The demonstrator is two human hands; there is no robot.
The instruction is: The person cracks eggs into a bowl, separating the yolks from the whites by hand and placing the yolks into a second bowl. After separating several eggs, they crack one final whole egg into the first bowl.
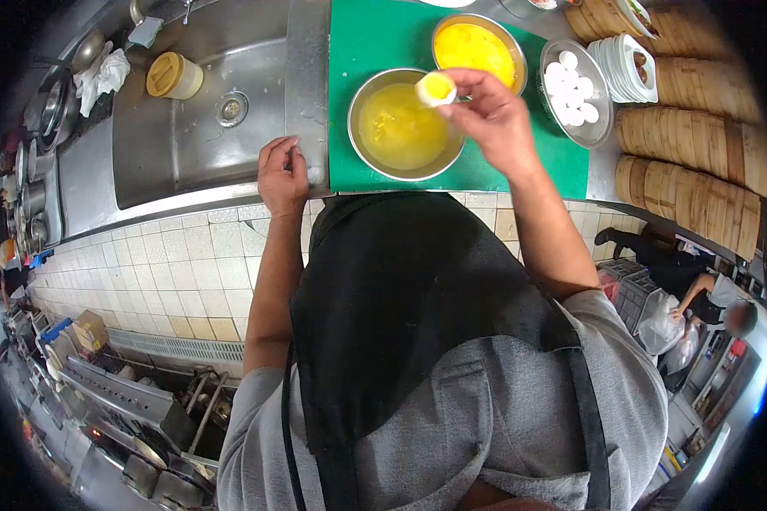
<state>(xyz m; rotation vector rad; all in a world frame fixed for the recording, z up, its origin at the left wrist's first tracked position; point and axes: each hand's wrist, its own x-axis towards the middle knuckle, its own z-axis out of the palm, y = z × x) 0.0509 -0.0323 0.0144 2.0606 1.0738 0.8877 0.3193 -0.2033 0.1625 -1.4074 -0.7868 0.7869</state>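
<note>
Head view: my right hand (496, 121) pinches an eggshell (441, 100) holding yolk (439, 86), bowl (407, 175) beneath; I'd fear squeezing crushes it, dropping fragments (left hand (283, 177) loosely curled, grip unclear).

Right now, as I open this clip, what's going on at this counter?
The person's right hand holds an open eggshell, bright yellow inside, above the near edge of the far bowl and over a nearer bowl of pale yellow liquid. The far bowl holds deeper yellow contents. Both stand on a green board. Whole white eggs sit in a metal bowl to the right. The left hand rests near the sink.
</note>
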